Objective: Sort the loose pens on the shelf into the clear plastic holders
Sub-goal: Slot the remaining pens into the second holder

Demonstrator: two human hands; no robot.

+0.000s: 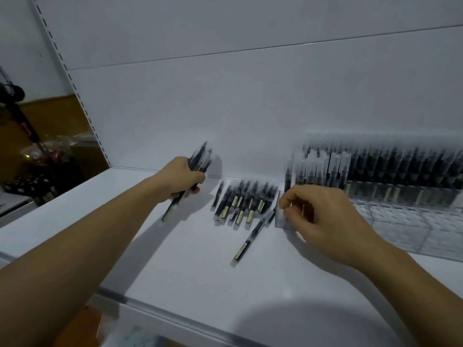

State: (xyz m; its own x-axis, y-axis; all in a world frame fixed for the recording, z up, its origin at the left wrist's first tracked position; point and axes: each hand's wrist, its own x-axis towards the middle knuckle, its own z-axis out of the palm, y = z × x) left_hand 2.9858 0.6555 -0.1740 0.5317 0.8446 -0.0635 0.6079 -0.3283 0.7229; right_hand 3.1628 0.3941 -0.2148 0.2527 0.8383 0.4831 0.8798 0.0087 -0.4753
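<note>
Left hand (184, 179) grips a pen bundle (200, 159); right hand (318, 216) pinches the clear holder (400, 221) edge. Steady it, feed pens upright.

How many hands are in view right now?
2: the left hand grips a bundle of pens; the right hand rests at the clear holder.
</note>
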